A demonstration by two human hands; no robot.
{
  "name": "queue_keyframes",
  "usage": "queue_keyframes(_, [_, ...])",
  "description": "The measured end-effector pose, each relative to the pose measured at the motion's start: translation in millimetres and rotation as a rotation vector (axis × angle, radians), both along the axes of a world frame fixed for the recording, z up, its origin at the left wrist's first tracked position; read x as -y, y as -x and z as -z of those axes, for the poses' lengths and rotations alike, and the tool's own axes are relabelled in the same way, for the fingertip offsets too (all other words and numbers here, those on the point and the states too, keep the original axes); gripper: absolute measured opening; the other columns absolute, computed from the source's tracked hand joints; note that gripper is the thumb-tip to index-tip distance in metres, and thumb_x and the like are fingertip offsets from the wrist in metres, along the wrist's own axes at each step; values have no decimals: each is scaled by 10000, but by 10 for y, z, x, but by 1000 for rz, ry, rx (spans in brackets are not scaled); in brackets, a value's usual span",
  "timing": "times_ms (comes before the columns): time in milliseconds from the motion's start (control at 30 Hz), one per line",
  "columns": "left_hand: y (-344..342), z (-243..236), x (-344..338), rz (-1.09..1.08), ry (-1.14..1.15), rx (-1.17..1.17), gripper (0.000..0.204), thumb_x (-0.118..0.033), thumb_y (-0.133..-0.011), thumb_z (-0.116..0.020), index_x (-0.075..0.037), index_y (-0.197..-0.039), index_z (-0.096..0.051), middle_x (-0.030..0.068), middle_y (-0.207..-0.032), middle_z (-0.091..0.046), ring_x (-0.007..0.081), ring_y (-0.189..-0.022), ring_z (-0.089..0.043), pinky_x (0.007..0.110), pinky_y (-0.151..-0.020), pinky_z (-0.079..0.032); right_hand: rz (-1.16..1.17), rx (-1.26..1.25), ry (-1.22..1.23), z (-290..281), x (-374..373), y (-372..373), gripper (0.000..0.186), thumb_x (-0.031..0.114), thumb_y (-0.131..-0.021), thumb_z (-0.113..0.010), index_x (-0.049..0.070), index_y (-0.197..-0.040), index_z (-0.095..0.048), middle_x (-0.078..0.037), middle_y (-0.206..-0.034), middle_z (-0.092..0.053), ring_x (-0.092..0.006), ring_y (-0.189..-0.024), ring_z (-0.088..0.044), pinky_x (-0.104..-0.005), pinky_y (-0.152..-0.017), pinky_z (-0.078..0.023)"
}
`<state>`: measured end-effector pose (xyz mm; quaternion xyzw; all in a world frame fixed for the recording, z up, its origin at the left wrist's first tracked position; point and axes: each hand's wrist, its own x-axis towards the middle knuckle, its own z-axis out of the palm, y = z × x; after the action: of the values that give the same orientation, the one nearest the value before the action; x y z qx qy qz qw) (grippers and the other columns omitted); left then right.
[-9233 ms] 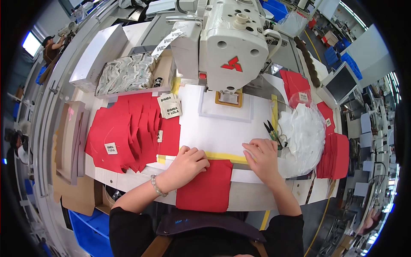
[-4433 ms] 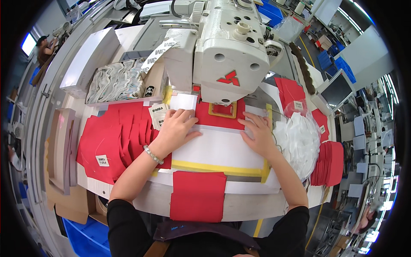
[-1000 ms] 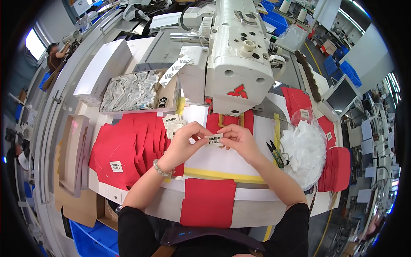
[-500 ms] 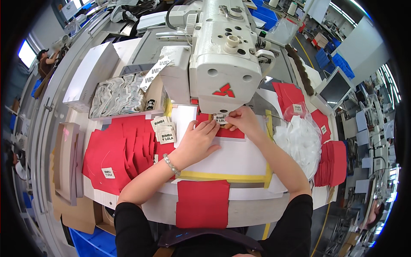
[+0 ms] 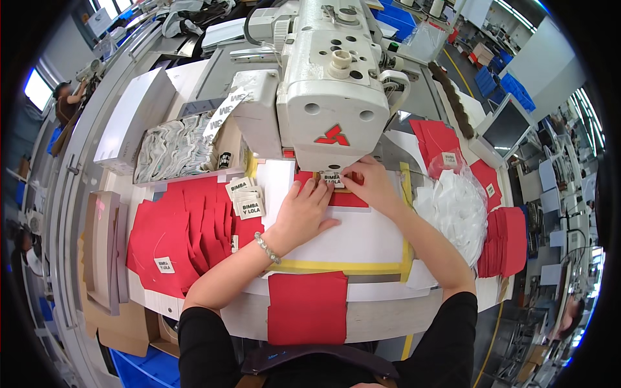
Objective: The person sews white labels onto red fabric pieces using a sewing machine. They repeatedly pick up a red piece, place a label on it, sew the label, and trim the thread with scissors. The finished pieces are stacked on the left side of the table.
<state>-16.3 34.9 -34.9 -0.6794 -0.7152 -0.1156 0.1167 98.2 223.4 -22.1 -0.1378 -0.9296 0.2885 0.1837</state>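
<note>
A small white label (image 5: 332,179) with dark print lies on a red fabric piece (image 5: 350,200), right below the head of a white sewing machine (image 5: 333,107). The thumb and fingers of my right hand (image 5: 374,187) pinch together at the label's right edge. To the left, my left hand (image 5: 301,216) rests with fingers stretched out, its fingertips on the red fabric beside the label. Beneath both hands is a white sheet (image 5: 349,242) edged with yellow tape. My right fingers hide part of the label.
Red fabric pieces (image 5: 171,226) are piled at left, with a stack of loose labels (image 5: 250,205) beside them. An open box of bundled labels (image 5: 178,145) stands behind. At right are a plastic bag of white pieces (image 5: 453,210) and a red stack (image 5: 508,239). Another red piece (image 5: 307,307) lies at the front edge.
The whole view has shifted slightly. My left fingers have moved a little, uncovering slightly more around the label; my right hand keeps its pinch at the label's edge.
</note>
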Motion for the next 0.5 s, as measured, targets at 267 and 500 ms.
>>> queue_keyframes(267, [5,18,-57,3,-7,10,694,-535,-861,-616,-16,-1314,-539,110,-1220,-564,291,-1170,-493,435,-953,-386,-317,-57,-517,9,-96,-208,257,206,-785,-729,136,-1029,-695,5,-1171,-667,-187,-1059,-572,-402,-927,-381])
queue_keyframes(500, [38,-31,34,22,8,67,715,-513,-852,-639,-8,-1340,-502,129,-1279,-545,278,-1216,-494,454,-1023,-365,-316,0,-564,21,-57,-234,313,240,-820,-692,133,-1113,-671,-6,-1192,-659,-198,-1083,-561,-418,-936,-380])
